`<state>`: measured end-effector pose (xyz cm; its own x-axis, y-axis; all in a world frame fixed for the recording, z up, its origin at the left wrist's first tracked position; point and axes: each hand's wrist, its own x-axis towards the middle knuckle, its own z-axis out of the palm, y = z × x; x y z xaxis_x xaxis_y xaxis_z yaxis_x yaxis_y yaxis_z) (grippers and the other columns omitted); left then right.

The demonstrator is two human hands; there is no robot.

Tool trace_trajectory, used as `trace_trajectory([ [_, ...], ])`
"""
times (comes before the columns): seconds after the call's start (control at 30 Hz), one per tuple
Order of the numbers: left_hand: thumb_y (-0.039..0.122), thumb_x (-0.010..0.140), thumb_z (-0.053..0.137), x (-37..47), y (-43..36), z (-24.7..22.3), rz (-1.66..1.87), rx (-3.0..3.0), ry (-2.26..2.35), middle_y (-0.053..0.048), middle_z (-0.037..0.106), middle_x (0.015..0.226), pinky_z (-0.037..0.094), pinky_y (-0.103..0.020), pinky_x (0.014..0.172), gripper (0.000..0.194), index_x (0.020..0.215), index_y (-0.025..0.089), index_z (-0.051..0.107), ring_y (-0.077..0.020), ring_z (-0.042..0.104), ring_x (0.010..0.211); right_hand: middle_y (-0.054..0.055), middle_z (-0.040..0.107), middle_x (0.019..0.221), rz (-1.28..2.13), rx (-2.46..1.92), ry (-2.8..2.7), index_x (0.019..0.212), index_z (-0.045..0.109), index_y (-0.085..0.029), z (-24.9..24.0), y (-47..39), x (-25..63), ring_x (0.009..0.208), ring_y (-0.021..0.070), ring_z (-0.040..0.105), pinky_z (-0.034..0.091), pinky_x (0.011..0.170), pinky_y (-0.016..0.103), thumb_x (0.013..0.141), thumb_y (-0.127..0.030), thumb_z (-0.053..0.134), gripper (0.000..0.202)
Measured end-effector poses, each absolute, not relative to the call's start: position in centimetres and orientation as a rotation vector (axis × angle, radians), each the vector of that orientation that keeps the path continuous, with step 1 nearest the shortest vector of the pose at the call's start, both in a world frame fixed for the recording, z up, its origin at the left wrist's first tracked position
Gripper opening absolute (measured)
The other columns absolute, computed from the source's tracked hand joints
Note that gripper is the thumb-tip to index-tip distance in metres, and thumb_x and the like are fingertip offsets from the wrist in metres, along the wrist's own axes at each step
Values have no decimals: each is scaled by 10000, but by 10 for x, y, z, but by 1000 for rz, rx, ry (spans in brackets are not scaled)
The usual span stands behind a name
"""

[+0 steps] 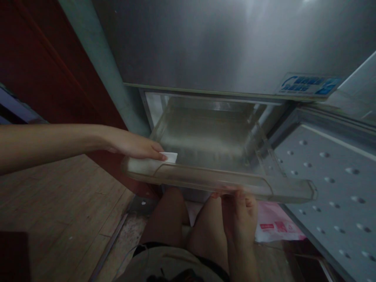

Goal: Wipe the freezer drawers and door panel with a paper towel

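Note:
A clear plastic fridge drawer (202, 177) is pulled well out of the open lower compartment. Nothing stands inside it that I can make out. At its left front corner, my left hand (136, 147) is closed on a small white piece of tissue or cloth (170, 157), whose end pokes out past the thumb. That hand rests over the drawer's front rim. My right hand (239, 207) is below the front edge, palm up, its fingers curled under and against the drawer's lip. Those fingers are slightly blurred.
The lower fridge door (331, 188) stands open on the right. Above the drawer is the shut upper door (205, 43) with a blue sticker (308, 85). A pink plastic bag (276, 221) lies on the floor. A red-brown door frame (88, 98) borders the left. My knees are under the drawer.

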<state>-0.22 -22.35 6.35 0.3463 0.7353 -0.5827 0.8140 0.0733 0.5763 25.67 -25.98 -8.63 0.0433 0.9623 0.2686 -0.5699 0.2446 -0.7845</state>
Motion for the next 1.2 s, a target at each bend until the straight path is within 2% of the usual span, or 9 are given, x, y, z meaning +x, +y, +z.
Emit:
trace_trajectory([
  [0.2, 517, 921, 475, -9, -216, 74, -134, 1582, 1360, -45, 693, 768, 454, -219, 647, 443, 997, 161, 727, -163, 605, 701, 15, 722, 626, 1272, -541, -902, 793, 787, -222, -87, -259, 258, 505, 125, 628, 552, 616, 266, 834, -424, 698, 225],
  [0.37, 525, 922, 472, -10, -212, 74, -124, 1693, 1409, -58, 694, 778, 452, -218, 613, 465, 954, 140, 730, -159, 587, 681, 17, 718, 618, 1289, -544, -908, 811, 789, -232, -87, -259, 258, 509, 133, 628, 554, 612, 280, 841, -423, 689, 218],
  [0.6, 563, 891, 492, -10, -214, 66, 5, 1658, 1467, -48, 676, 730, 470, -232, 658, 484, 934, 140, 723, -177, 592, 705, 14, 713, 597, 1262, -564, -898, 741, 786, -233, -83, -259, 257, 496, 146, 625, 564, 641, 314, 798, -442, 730, 223],
  [0.73, 475, 914, 482, -7, -218, 70, 58, 1628, 1475, -34, 665, 693, 458, -227, 649, 421, 960, 123, 709, -161, 579, 674, 14, 708, 585, 1252, -563, -902, 725, 784, -229, -81, -259, 255, 492, 148, 624, 563, 624, 311, 788, -453, 737, 237],
  [0.9, 411, 929, 483, -5, -219, 81, -104, 1684, 1461, -26, 649, 644, 399, -181, 526, 402, 883, 82, 710, -130, 543, 590, 10, 714, 609, 1265, -550, -917, 756, 787, -234, -84, -259, 257, 493, 133, 619, 546, 583, 279, 812, -434, 721, 218],
  [1.07, 262, 950, 422, -4, -221, 87, -200, 1587, 1400, 15, 610, 557, 408, -144, 558, 353, 863, 57, 696, -94, 507, 560, 25, 716, 629, 1265, -564, -946, 762, 781, -216, -89, -258, 259, 550, 146, 642, 545, 614, 288, 858, -435, 667, 264],
  [1.2, 259, 931, 435, -6, -218, 84, -226, 1552, 1367, 11, 625, 570, 411, -149, 576, 328, 850, 82, 700, -105, 525, 587, 22, 713, 617, 1250, -575, -931, 776, 780, -220, -88, -258, 257, 548, 155, 643, 551, 621, 306, 838, -446, 685, 253],
])
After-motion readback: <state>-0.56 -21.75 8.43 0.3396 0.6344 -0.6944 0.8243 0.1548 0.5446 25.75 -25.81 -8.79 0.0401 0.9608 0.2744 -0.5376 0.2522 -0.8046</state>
